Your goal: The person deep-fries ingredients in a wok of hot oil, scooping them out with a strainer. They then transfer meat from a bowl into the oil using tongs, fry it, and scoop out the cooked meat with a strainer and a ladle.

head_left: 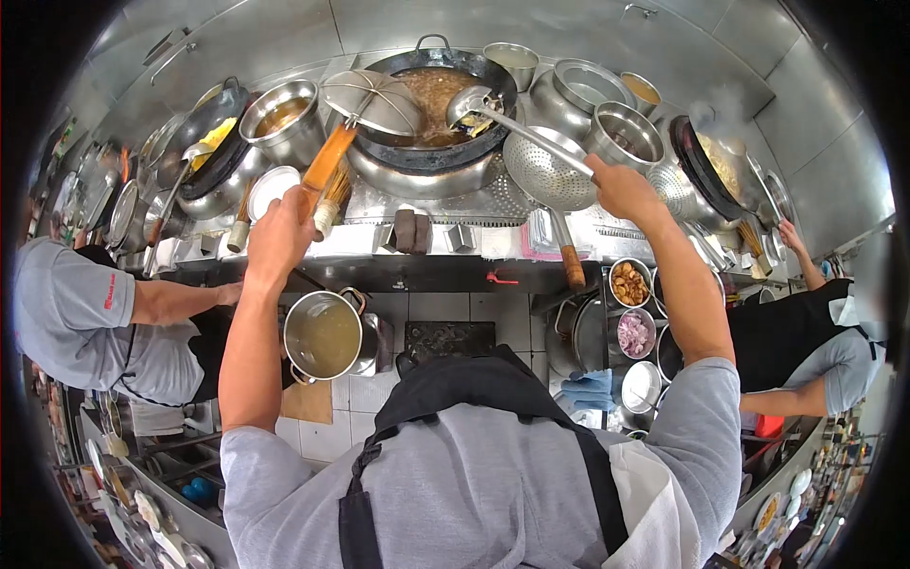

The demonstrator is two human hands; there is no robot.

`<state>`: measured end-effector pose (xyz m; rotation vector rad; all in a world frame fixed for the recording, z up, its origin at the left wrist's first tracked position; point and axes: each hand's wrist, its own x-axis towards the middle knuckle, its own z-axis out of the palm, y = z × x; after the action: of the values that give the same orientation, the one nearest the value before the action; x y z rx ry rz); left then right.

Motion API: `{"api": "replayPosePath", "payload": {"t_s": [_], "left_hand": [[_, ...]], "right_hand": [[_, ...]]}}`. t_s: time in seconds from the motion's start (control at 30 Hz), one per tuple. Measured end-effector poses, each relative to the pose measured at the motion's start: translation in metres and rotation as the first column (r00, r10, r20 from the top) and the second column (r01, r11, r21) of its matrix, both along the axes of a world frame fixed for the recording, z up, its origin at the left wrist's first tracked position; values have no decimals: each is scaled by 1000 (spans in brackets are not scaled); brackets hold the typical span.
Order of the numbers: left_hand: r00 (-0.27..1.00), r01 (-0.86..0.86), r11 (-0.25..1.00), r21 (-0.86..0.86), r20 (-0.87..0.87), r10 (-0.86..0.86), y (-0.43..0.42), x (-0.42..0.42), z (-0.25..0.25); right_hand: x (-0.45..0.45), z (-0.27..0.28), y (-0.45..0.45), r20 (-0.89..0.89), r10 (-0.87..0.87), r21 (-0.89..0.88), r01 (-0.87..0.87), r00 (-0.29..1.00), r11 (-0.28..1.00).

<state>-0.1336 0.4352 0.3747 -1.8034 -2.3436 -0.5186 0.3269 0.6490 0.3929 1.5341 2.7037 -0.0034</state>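
My left hand (282, 228) is closed round the wooden handle of a round wire-mesh strainer (370, 102). The strainer's head hangs over the left side of a large black wok (502, 81) holding bubbling brown liquid (431, 83). My right hand (626, 190) grips the long metal handle of a ladle (531, 137). Its bowl is over the wok's right side, with dark and yellowish pieces (476, 123) at it; whether they lie inside the bowl or in the liquid I cannot tell. Below the ladle handle, a perforated skimmer (548, 173) with a wooden handle rests beside the wok.
A pot of cloudy liquid (323, 334) stands below on the left. Bowls of chopped onion (635, 334) and browned pieces (629, 284) sit at right. Metal pots (282, 119) flank the wok. Co-workers stand close on the left (85, 313) and right (796, 332), each near another wok.
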Motion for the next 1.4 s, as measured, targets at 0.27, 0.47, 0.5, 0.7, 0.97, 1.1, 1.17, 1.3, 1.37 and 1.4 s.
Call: {"api": "replayPosePath", "payload": {"t_s": [0.27, 0.47, 0.5, 0.7, 0.97, 1.1, 1.17, 1.3, 1.37, 1.4], "left_hand": [[746, -95, 984, 150, 665, -29, 31, 11, 16], [-329, 38, 956, 290, 907, -262, 54, 59, 28], [-386, 29, 961, 276, 890, -243, 56, 61, 27], [-585, 139, 975, 176, 808, -62, 70, 60, 0], [-9, 275, 948, -162, 985, 171, 68, 39, 16], [37, 311, 921, -234, 971, 234, 69, 42, 30], [39, 342, 908, -240, 970, 242, 67, 54, 42], [-82, 391, 906, -162, 974, 210, 61, 72, 36], [-157, 363, 925, -112, 971, 179, 60, 76, 29], [-194, 347, 934, -89, 967, 164, 59, 78, 26]], "right_hand": [[2, -7, -3, -77, -2, -31, -1, 997, 1000], [-1, -4, -4, -79, 10, -23, -12, 997, 1000], [-1, -5, -4, -83, 11, -22, -13, 997, 1000], [0, -8, 1, -120, -19, -31, 16, 993, 999], [-14, -29, 27, -225, -106, -106, 84, 969, 991], [-19, -40, 27, -320, -93, -160, 43, 943, 986], [-19, -34, 12, -397, -268, -383, 107, 878, 917], [-8, -50, -10, -578, -430, -549, 59, 694, 834], [-8, -48, -24, -569, -517, -627, 70, 639, 776], [-10, -48, -32, -561, -560, -665, 71, 610, 743]]}}
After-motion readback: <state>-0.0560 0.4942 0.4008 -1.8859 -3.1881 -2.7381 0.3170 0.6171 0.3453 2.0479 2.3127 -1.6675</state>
